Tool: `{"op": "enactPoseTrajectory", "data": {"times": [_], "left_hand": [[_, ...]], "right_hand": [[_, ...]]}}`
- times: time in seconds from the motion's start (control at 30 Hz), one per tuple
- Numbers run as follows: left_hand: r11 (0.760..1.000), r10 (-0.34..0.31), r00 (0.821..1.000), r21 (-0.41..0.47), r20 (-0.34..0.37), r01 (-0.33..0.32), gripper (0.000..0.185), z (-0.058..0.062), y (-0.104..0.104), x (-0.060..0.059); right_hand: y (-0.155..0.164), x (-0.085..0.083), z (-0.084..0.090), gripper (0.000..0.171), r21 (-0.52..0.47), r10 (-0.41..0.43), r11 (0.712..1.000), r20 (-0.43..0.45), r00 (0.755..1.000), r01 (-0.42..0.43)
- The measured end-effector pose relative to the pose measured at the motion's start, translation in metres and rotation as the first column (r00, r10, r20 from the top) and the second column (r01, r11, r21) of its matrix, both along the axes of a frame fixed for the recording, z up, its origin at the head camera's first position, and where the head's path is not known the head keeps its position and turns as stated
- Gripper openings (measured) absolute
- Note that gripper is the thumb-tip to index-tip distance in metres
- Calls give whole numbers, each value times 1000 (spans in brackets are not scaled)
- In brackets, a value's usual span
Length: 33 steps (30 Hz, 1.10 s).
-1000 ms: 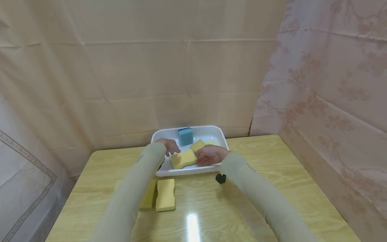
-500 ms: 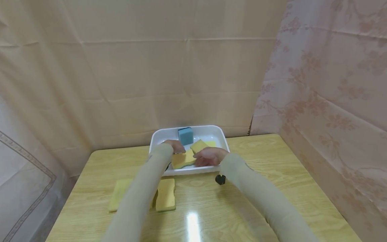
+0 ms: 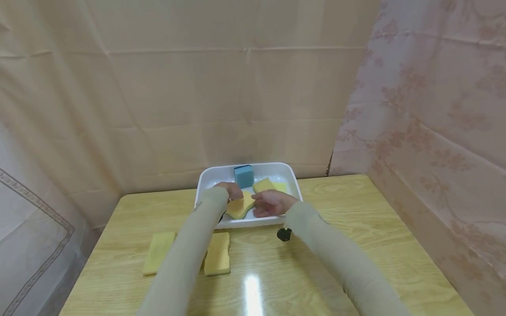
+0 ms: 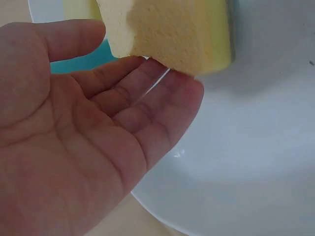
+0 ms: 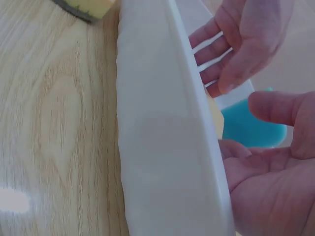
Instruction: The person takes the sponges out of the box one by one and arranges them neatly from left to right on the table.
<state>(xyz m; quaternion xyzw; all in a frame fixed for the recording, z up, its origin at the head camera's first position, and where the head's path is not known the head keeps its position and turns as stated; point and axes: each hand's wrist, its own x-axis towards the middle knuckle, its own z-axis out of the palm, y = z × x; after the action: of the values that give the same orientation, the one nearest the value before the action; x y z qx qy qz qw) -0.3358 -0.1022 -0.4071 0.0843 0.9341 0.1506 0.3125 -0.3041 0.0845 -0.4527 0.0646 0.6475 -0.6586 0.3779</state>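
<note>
Sponge [image 3: 240, 206] tilted, long axis left-right, over tray [image 3: 205, 179].

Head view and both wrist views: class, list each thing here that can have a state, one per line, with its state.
White plastic tray: flat on the table, holding sponges.
Yellow sponge between the hands: over the tray, lifted at one end.
Blue sponge block: at the tray's far side.
Two yellow sponges on the wooden table: lying flat.
Left hand: fingers straight, touching the sponge.
Right hand: open beside it.

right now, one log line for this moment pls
left hand: open, fingertips touch yellow sponge | right hand: open, at sponge | over white tray | blue sponge at tray's back
</note>
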Motion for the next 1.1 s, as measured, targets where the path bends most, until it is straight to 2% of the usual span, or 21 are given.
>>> {"op": "enactPoseTrajectory", "data": {"times": [0.13, 0.23, 0.4, 0.57, 0.7, 0.93, 1.03, 1.1], "left_hand": [[994, 87, 996, 60, 24, -88, 35, 0, 0, 2], [979, 162, 986, 120, 38, -166, 38, 0, 1, 5], [924, 295, 953, 234, 68, -302, 38, -4, 3, 8], [883, 373, 923, 273, 91, -383, 36, -10, 3, 6], [832, 456, 882, 294, 122, -471, 35, -16, 0, 4], [757, 526, 833, 353, 172, -550, 34, -18, -6, 11], [748, 523, 833, 372, 180, -550, 37, -14, -9, 13], [769, 506, 847, 362, 160, -527, 37, -10, -9, 14]], "right_hand": [[-5, -2, -3, 58, -54, -35, 998, 4, 999, 36], [-9, -3, -5, 56, -93, -34, 995, 18, 999, 36], [-11, -4, -8, 50, -153, -33, 987, 57, 998, 42], [-12, -3, -8, 50, -188, -61, 980, 61, 996, 72], [-18, 0, -8, 49, -196, -103, 974, 65, 993, 114], [-28, 3, -7, 44, -145, -182, 971, 58, 982, 189], [-30, 3, -6, 44, -144, -193, 970, 30, 981, 195], [-31, 2, -5, 43, -137, -200, 971, 0, 980, 198]]}}
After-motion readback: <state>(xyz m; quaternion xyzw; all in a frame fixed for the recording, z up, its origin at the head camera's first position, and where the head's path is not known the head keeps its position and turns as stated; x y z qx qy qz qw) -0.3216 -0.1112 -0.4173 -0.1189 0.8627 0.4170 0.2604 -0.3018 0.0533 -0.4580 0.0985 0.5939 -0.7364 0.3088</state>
